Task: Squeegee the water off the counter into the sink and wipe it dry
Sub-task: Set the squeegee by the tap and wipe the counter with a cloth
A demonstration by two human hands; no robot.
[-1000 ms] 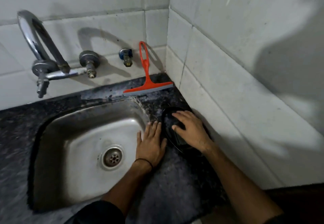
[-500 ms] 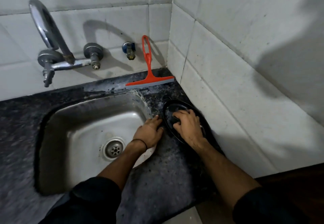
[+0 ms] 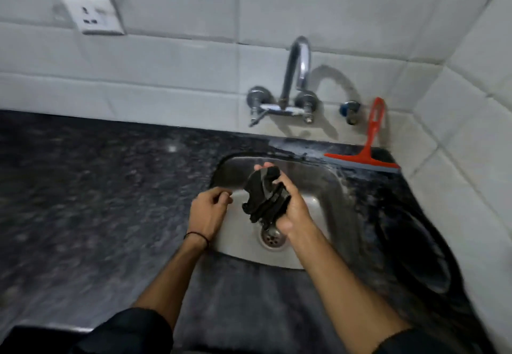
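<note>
Black cloth (image 3: 264,195) hangs bunched in the right hand (image 3: 291,204), which grips it above the steel sink (image 3: 327,187); the left hand (image 3: 207,212) is beside it, fingers loosely curled, holding nothing. Red squeegee (image 3: 365,157) leans on the wall tiles at the dark stone desk's (image 3: 97,187) back corner; wet streaks lie near its blade.

The cloth (image 3: 264,195) is black. The squeegee (image 3: 370,143) is red-orange with a grey blade. The worktop (image 3: 97,187) is dark, speckled grey. The sink (image 3: 327,187) and tap (image 3: 297,71) are silver; the tiles (image 3: 180,57) and socket (image 3: 92,11) white.
</note>
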